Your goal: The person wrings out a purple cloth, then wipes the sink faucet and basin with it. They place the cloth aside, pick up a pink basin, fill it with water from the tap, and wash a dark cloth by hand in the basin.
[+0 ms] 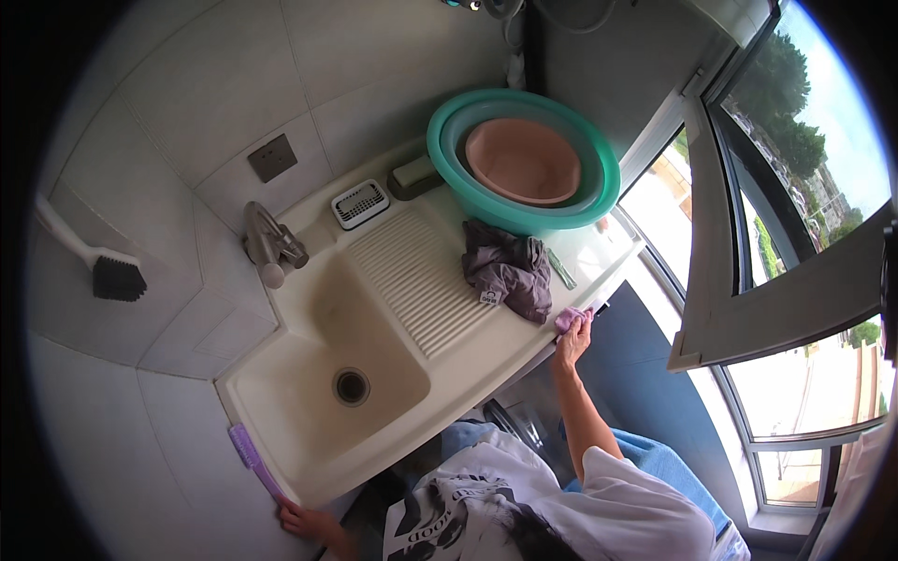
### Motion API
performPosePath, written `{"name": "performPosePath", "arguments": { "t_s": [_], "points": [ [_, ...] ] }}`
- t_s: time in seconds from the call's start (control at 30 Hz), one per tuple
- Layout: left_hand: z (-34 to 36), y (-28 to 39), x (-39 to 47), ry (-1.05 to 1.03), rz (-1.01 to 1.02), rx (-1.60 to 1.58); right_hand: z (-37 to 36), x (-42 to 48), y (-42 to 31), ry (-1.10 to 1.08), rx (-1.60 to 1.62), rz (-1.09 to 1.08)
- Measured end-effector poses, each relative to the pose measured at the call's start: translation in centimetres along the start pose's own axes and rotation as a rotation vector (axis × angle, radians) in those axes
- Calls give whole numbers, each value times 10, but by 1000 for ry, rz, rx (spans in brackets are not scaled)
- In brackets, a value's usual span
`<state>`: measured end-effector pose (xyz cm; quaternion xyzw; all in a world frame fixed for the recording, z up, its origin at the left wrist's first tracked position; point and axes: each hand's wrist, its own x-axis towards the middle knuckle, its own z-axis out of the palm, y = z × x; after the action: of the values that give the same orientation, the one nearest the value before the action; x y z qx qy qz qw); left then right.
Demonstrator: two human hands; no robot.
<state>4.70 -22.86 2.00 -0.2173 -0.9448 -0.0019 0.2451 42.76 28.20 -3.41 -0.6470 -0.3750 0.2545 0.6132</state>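
Observation:
My right hand (574,341) grips a bunched pink-purple cloth (572,320) against the front rim of the cream washbasin counter (484,372), near its right end. At the lower left, my left hand (306,522) is at the basin's near corner. Its fingers meet the handle end of a purple scrubbing brush (244,449) lying along the left rim; whether they close around the handle is unclear. A crumpled grey-purple garment (506,266) with a white tag lies on the counter beside the ribbed washboard (414,280), just beyond the pink cloth. A thin green strip (561,268) lies next to it.
Nested green basins (449,179) hold a pink basin (523,158) at the back right. A tap (270,245) stands over the sink bowl (316,421). Behind the washboard are a soap dish (360,204) and a bar in a dark tray (414,175). An open window sash (708,301) juts in at right.

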Motion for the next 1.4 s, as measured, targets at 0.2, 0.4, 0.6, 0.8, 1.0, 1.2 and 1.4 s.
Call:
{"name": "performPosePath", "arguments": {
  "t_s": [0.2,0.4,0.6,0.8,1.0,1.2,1.4],
  "points": [
    [4,2,1,-86,-109,11,7,121,3,93,94,-4],
    [-5,15,4,-86,-15,73,-25,313,58,21,105,54],
    [-5,-15,2,-131,3,28,-7,249,15,-148,59,191],
    [-25,-6,-5,-182,-48,-37,-13,59,-8,-306,-276,107],
    [-39,2,5,-132,57,-233,-22,-207,-71,-400,-155,242],
    [-86,-1,2,-78,52,-706,-31,-379,-91,-613,-105,435],
    [-112,-41,-16,-89,144,-843,-24,-524,-74,-915,-98,576]
  ]
}}
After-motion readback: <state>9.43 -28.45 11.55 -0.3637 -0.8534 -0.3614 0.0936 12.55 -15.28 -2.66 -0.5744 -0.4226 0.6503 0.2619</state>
